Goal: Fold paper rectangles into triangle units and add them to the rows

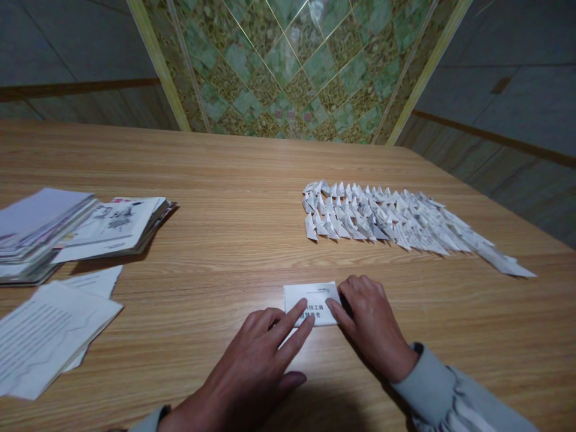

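Note:
A small folded white printed paper [310, 295] lies flat on the wooden table [234, 240] in front of me. My left hand [258, 357] rests on the table with its fingers stretched out, index and middle fingertips pressing the paper's lower left part. My right hand [371, 324] lies palm down with its fingers flat, fingertips on the paper's right edge. Both hands hold nothing; they only press the paper down.
Several small folded paper pieces [387, 219] stand in neat rows at the right, behind the hands. Stacks of printed booklets [108, 228] and loose sheets [45, 336] lie at the left. A green tiled wall panel [292, 66] rises behind the table's far edge.

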`<action>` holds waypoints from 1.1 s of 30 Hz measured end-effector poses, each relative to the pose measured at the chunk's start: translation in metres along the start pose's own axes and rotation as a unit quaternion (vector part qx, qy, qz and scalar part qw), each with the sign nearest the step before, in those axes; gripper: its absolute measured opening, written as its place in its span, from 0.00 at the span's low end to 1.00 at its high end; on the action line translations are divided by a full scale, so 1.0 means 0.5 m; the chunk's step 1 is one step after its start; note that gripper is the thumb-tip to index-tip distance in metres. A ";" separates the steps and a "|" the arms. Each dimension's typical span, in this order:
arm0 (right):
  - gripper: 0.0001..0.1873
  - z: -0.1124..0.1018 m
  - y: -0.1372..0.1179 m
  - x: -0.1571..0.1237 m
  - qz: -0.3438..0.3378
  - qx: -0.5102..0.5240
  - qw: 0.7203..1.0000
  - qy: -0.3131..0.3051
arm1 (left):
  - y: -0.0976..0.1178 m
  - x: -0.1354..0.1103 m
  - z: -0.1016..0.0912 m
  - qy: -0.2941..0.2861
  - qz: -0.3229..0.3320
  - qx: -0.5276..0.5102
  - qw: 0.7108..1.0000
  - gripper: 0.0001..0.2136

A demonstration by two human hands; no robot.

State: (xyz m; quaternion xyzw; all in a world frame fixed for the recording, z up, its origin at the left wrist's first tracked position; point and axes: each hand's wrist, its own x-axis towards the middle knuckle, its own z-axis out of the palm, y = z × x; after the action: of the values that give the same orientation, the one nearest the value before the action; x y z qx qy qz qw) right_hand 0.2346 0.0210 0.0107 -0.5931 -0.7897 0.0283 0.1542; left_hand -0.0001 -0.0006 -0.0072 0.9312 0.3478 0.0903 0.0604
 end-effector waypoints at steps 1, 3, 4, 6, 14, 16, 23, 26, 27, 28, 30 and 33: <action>0.06 0.000 -0.001 0.000 0.001 -0.006 1.000 -0.002 | 0.001 0.000 -0.001 -0.004 -0.001 0.002 1.000 0.40; 0.04 0.001 -0.004 0.000 0.002 -0.018 1.000 -0.004 | 0.002 -0.001 -0.004 -0.008 -0.008 0.007 1.000 0.38; 0.04 0.001 -0.005 0.000 0.003 -0.023 1.000 -0.003 | 0.003 -0.001 -0.006 -0.008 -0.015 0.011 1.000 0.37; 0.04 0.004 -0.005 0.001 0.002 -0.033 0.999 -0.001 | 0.004 -0.002 -0.011 -0.007 -0.032 0.021 0.999 0.35; 0.13 -0.019 -0.012 -0.013 -0.058 0.010 0.995 0.077 | 0.004 0.000 -0.024 0.016 -0.030 0.044 0.998 0.31; 0.18 -0.025 -0.027 -0.032 -0.145 0.030 0.985 0.087 | 0.005 0.000 -0.025 0.022 -0.029 0.042 0.998 0.30; 0.31 -0.010 -0.031 -0.098 -0.217 -0.035 0.976 -0.007 | 0.008 -0.001 -0.027 0.022 -0.034 0.042 0.998 0.31; 0.38 -0.012 -0.009 -0.108 -0.230 -0.068 0.970 -0.040 | 0.005 -0.004 -0.027 0.027 -0.029 0.044 0.998 0.31; 0.39 -0.014 -0.003 -0.109 -0.234 -0.074 0.968 -0.046 | 0.003 -0.005 -0.027 0.030 -0.027 0.046 0.998 0.31; 0.39 -0.017 0.003 -0.111 -0.235 -0.077 0.968 -0.049 | 0.000 -0.007 -0.028 0.033 -0.024 0.048 0.998 0.32; 0.39 -0.021 0.013 -0.114 -0.232 -0.072 0.969 -0.047 | -0.004 -0.013 -0.031 0.034 -0.021 0.052 0.998 0.32; 0.38 -0.025 0.026 -0.121 -0.220 -0.064 0.973 -0.037 | -0.007 -0.022 -0.036 0.032 -0.019 0.062 0.997 0.31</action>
State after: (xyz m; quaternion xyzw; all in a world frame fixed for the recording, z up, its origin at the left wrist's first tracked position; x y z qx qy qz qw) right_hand 0.2651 -0.0340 0.0069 -0.4122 -0.9061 -0.0345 0.0891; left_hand -0.0141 -0.0043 0.0082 0.9229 0.3725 0.0967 -0.0064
